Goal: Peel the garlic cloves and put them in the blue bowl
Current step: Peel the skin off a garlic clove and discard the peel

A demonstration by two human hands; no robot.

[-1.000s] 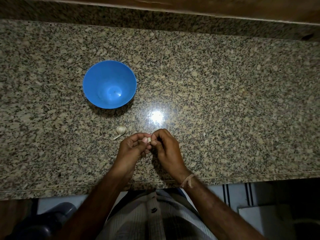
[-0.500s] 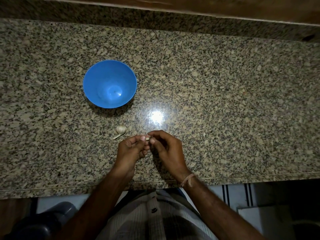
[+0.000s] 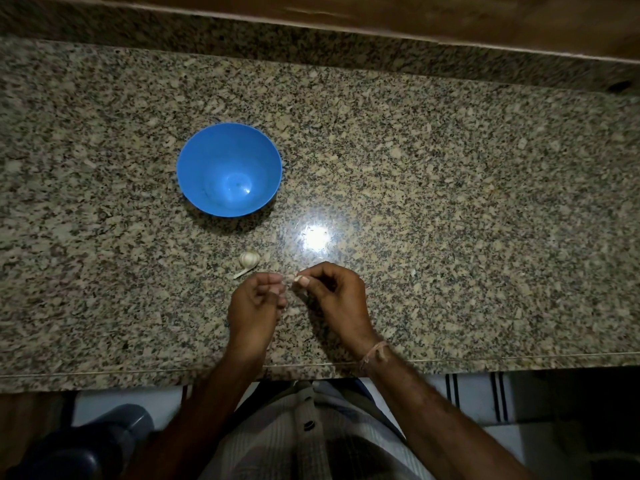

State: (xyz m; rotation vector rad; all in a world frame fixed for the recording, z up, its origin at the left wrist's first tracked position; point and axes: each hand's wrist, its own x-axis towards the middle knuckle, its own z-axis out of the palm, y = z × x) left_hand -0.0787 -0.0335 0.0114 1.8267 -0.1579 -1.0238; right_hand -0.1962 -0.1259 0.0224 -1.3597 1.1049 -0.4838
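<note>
Peeling over the tabletop (image 3: pixel 450 202)!
Right hand (image 3: pixel 336 292) pinches a garlic clove (image 3: pixel 297 278); left hand (image 3: pixel 258 301) blurred, grip unclear; blue bowl (image 3: pixel 194 157) at eleven o'clock.

Countertop (image 3: pixel 450 202): polished speckled granite, glossy from where I watch.
Blue bowl (image 3: pixel 195 157): smooth plastic, I see a faint sheen.
Garlic bulb (image 3: pixel 249 259): papery matt skin.

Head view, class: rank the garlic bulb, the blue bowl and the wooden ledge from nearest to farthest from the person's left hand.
1. Garlic bulb: on the counter, just beyond the left hand.
2. Blue bowl: farther back, slightly to the left.
3. Wooden ledge: along the far back, past the whole counter.
</note>
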